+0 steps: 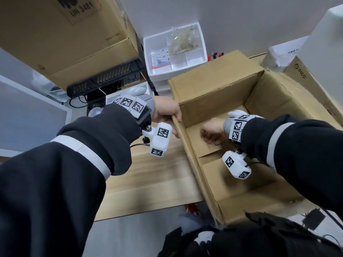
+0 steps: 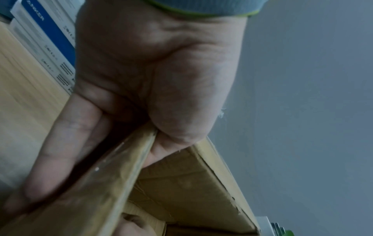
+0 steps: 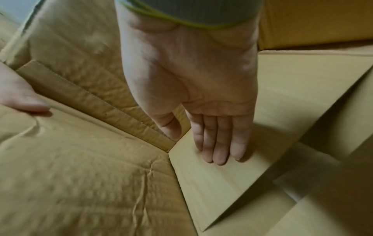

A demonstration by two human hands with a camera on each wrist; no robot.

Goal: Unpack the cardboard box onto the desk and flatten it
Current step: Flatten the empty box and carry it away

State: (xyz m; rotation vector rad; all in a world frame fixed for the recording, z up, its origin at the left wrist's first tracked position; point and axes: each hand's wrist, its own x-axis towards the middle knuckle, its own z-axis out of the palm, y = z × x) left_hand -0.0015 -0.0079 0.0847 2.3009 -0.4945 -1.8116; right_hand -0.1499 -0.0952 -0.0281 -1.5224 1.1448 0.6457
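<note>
An open brown cardboard box (image 1: 213,89) stands on the wooden desk (image 1: 148,179), and I see nothing inside it. My left hand (image 1: 174,119) pinches the top edge of the box's left wall (image 2: 125,167), thumb inside and fingers (image 2: 66,143) outside. My right hand (image 1: 208,139) reaches down inside the box near the left wall. In the right wrist view its fingers (image 3: 220,143) lie straight and flat on a bottom flap (image 3: 222,183), beside the corner seam. The left hand's thumb (image 3: 20,95) shows at that view's left edge.
A large brown carton (image 1: 65,34) sits over a black device (image 1: 104,80) at the back left. A white compartment tray (image 1: 185,60) stands behind the box, a PICO carton (image 1: 300,71) to its right. Blue-and-white packages (image 2: 46,39) lie on the desk. The desk's front edge is near.
</note>
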